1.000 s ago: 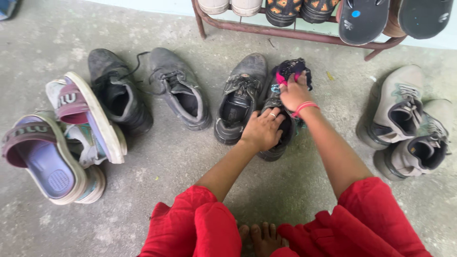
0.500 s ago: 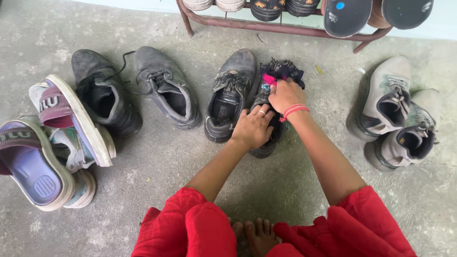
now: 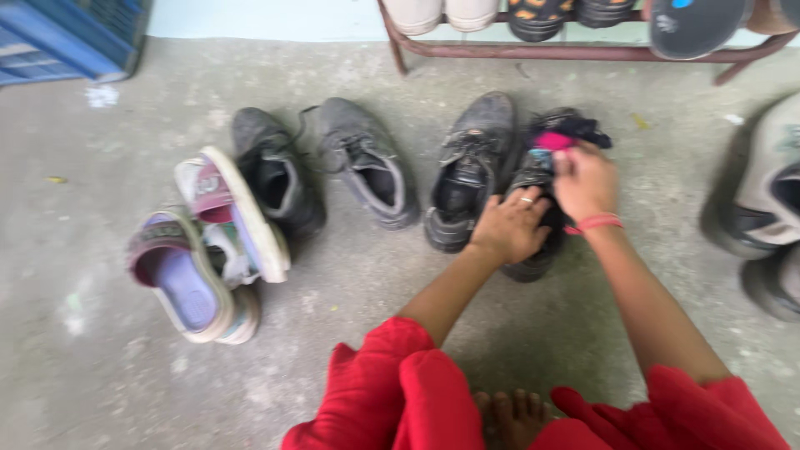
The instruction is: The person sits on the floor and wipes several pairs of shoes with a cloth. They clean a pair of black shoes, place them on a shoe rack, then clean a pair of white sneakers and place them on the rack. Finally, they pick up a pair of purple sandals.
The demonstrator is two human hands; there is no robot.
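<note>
A pair of black leather shoes stands on the concrete floor; the left one (image 3: 467, 179) is free. My left hand (image 3: 510, 227), with a ring, holds the heel end of the right black shoe (image 3: 533, 250). My right hand (image 3: 586, 179), with a pink band on the wrist, grips a dark cloth with a pink patch (image 3: 567, 133) and presses it on the toe of that shoe. The frame is blurred.
Two grey-black laced shoes (image 3: 321, 167) stand to the left, purple sandals on sneakers (image 3: 204, 258) further left. Beige sneakers (image 3: 771, 208) sit at the right edge. A rusty shoe rack (image 3: 575, 52) holds footwear along the wall. A blue crate (image 3: 71, 33) is top left.
The view has swung left, so everything has shifted right and a blue crate has come into sight. My hands stay on the right black shoe, with the cloth on its toe.
</note>
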